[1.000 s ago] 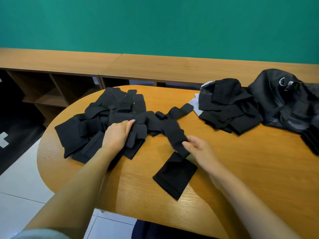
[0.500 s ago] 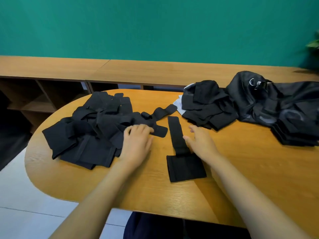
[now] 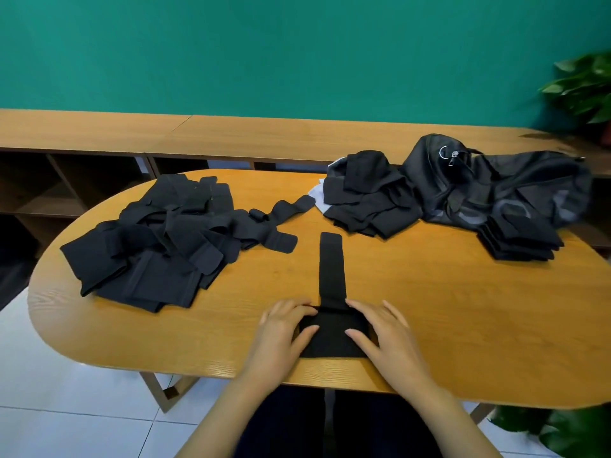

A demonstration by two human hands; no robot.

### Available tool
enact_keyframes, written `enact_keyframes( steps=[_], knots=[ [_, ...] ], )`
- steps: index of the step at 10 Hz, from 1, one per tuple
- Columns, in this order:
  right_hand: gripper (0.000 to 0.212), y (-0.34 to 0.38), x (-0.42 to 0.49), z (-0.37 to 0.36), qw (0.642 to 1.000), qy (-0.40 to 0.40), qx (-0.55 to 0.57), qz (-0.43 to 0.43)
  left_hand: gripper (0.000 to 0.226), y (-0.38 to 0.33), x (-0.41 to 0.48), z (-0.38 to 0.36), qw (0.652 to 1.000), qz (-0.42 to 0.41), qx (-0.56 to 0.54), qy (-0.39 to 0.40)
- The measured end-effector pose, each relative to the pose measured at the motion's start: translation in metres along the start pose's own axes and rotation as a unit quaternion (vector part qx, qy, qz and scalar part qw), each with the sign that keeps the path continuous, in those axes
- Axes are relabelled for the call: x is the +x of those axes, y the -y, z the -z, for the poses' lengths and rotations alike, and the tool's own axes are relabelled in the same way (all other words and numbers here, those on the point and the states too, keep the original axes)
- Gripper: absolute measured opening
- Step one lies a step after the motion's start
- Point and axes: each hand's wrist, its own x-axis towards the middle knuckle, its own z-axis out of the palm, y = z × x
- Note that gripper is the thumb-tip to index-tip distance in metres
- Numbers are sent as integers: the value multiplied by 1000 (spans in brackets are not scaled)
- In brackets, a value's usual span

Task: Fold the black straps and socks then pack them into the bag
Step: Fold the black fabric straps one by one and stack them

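Right at the near edge of the oval wooden worktop point(image 3: 446, 325), both hands are down on one black fabric strap point(image 3: 332, 338). The left hand point(image 3: 281, 332) covers the left side of its wide end, fingers laid along the far corner and thumb flat on top. The right hand point(image 3: 383, 335) mirrors it on the right side, fingers spread and fairly straight, thumb pressing the cloth. The wide end lies flat under them, and the narrow tail runs straight away from the person across the wood. Further out on the left sprawls a loose heap of black straps point(image 3: 148, 252), with one curled strap point(image 3: 281, 209) trailing from it toward the middle. Over on the right, a stack of folded black pieces point(image 3: 363, 200) sits just beside the black fabric bag point(image 3: 496, 186), and a smaller folded black stack point(image 3: 519, 241) touches the bag's near side. Behind it all runs a long wooden shelf unit point(image 3: 264, 133) against a teal wall point(image 3: 297, 54), with a green plant point(image 3: 585, 87) at far right.
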Motion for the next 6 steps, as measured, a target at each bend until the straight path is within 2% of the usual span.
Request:
enact_keyframes(
  steps=[1, 2, 3, 6],
  knots=[
    [46, 3, -6, -4, 1000, 6, -4, -6, 20, -4, -12, 0, 999, -23, -25, -34],
    [49, 5, -8, -1, 1000, 15, 20, -14, 30, -7, -19, 1, 998, -46, -30, -14],
    [50, 5, -9, -1, 999, 10, 24, -19, 45, -7, -20, 3, 998, -32, -49, 38],
    [40, -8, -13, -14, 997, -68, 27, 17, 52, -10, -20, 6, 996, -34, -45, 64]
  ],
)
